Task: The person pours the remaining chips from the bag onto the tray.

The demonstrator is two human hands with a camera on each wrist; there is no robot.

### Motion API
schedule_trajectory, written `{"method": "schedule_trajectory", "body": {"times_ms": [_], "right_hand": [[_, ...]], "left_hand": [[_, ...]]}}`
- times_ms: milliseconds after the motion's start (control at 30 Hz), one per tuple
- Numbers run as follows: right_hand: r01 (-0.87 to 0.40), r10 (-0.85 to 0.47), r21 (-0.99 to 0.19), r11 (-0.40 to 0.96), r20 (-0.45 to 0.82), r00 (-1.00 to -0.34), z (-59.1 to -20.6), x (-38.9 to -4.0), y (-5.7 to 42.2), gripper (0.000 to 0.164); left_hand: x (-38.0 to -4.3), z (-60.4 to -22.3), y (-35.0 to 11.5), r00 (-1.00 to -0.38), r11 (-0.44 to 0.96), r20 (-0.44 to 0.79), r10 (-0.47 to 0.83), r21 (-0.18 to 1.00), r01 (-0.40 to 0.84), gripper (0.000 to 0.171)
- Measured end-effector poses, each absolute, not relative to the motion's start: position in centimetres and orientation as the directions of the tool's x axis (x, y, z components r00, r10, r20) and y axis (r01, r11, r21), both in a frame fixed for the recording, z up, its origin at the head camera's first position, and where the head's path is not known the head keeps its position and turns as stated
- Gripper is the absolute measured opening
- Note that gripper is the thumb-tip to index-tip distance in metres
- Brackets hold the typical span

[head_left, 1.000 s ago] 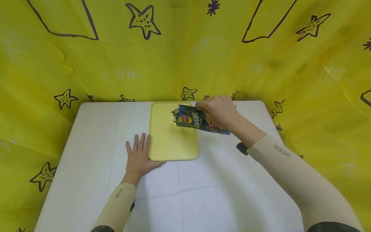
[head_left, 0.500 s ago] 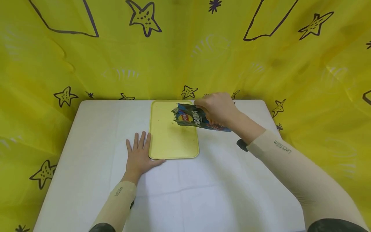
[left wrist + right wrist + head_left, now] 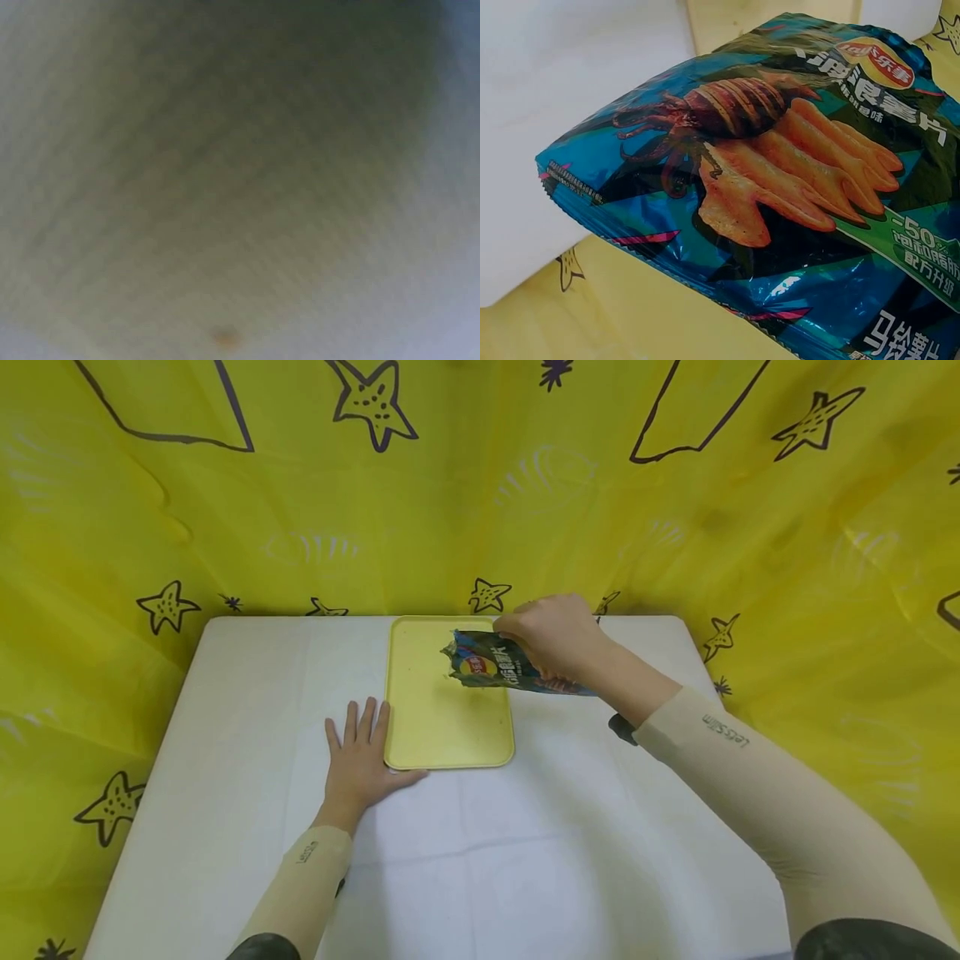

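My right hand [image 3: 558, 631] grips a blue and dark green potato chip bag [image 3: 480, 662] by its upper edge, with the fingers mostly hidden behind the hand and bag. Lying almost sideways, the bag has its torn end over the yellow tray [image 3: 442, 739]. The right wrist view shows the front of the bag [image 3: 757, 157] close up, printed with grilled squid and wavy chips. My left hand [image 3: 360, 768] lies flat with spread fingers at the tray's lower left corner, fingers along its left side and thumb along its front edge. A few tiny specks dot the tray.
A white cloth [image 3: 480, 877] covers the table under the tray. Behind and beside the table hangs a yellow curtain [image 3: 420, 535] with drawn starfish. In the left wrist view, blurred beige cloth [image 3: 225, 187] fills most of the picture.
The right hand and chip bag have shifted slightly left over the tray. The left hand stays in place against the tray; the whole head view has moved a little.
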State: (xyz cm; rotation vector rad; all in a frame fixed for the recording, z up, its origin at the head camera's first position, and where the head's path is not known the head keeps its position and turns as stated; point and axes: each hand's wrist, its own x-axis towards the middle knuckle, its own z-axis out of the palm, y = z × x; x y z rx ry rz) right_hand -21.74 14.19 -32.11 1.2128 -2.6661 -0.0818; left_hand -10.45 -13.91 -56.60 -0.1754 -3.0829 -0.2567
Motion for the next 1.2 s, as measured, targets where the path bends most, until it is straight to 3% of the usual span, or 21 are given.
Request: {"method": "schedule_trajectory", "body": {"times_ms": [333,567,900,1200], "right_hand": [[-0.733,-0.749,0.155,0.662,0.134,-0.649,-31.9,-21.6,13.5,0.028],[-0.726,-0.746,0.177,0.665,0.104,-0.658,-31.5,-21.8,13.4,0.018],[-0.727,-0.748,0.195,0.659,0.069,-0.66,-31.2,-22.1,13.2,0.029],[-0.721,-0.734,0.21,0.66,-0.021,-0.678,-30.6,-22.3,12.8,0.028]], "left_hand": [[-10.4,-56.2,-13.9,-0.993,0.981,0.044,0.113,0.154,0.118,0.125],[-10.4,-56.2,-13.8,-0.993,0.979,0.042,0.108,0.167,0.113,0.124],[-10.6,-56.4,-13.8,-0.993,0.98,0.047,0.108,0.161,0.115,0.124],[-10.6,-56.4,-13.7,-0.993,0.979,0.049,0.106,0.172,0.113,0.124]]}}
